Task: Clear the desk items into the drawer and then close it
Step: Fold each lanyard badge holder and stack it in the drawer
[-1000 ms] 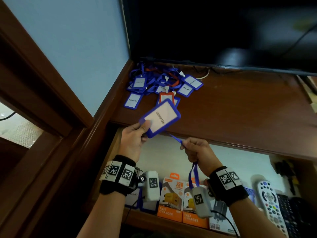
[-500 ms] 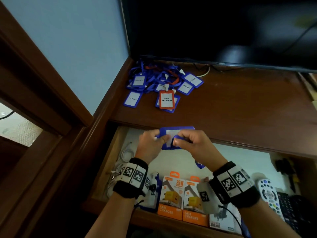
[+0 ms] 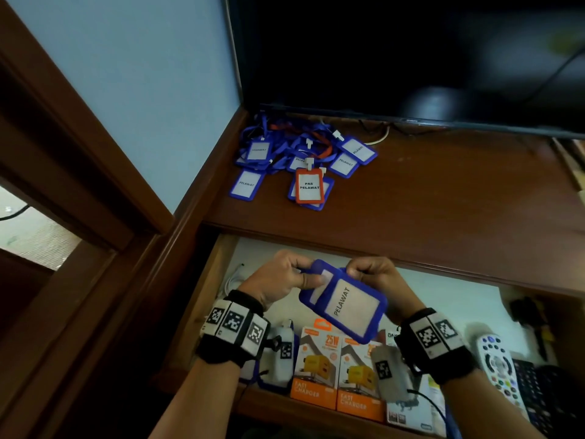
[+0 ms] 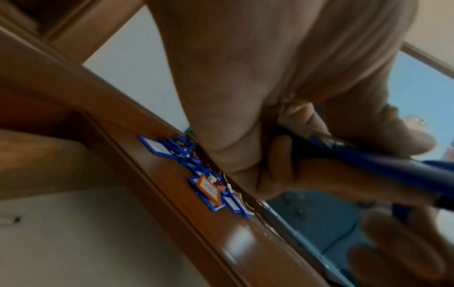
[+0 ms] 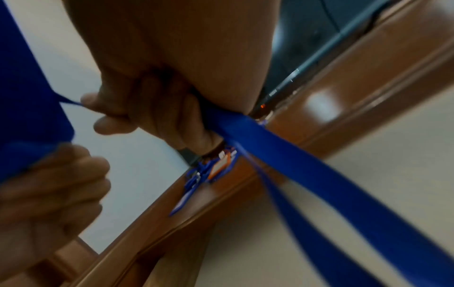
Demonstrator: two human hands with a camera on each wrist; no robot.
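Both hands hold one blue badge holder point(image 3: 348, 307) marked PELAWAT above the open drawer point(image 3: 209, 280). My left hand point(image 3: 281, 282) pinches its upper left corner, thumb on the face. My right hand point(image 3: 370, 274) grips its top edge together with the blue lanyard strap point(image 5: 307, 167), which trails down past the wrist. In the left wrist view the badge edge point(image 4: 383, 165) runs between thumb and fingers. A pile of blue badge holders point(image 3: 304, 160) with one orange-framed badge point(image 3: 309, 186) lies on the desk's back left corner.
The drawer holds two orange fast-charger boxes point(image 3: 335, 369), a white cable point(image 3: 232, 278), a remote control point(image 3: 500, 372) and a dark keyboard point(image 3: 538, 394). A black monitor point(image 3: 411, 58) stands at the desk's back. A wooden frame and wall close off the left side.
The badge came down from desk height to over the drawer. My right hand moved up from the hanging strap to the badge's top, and the badge now faces up, tilted.
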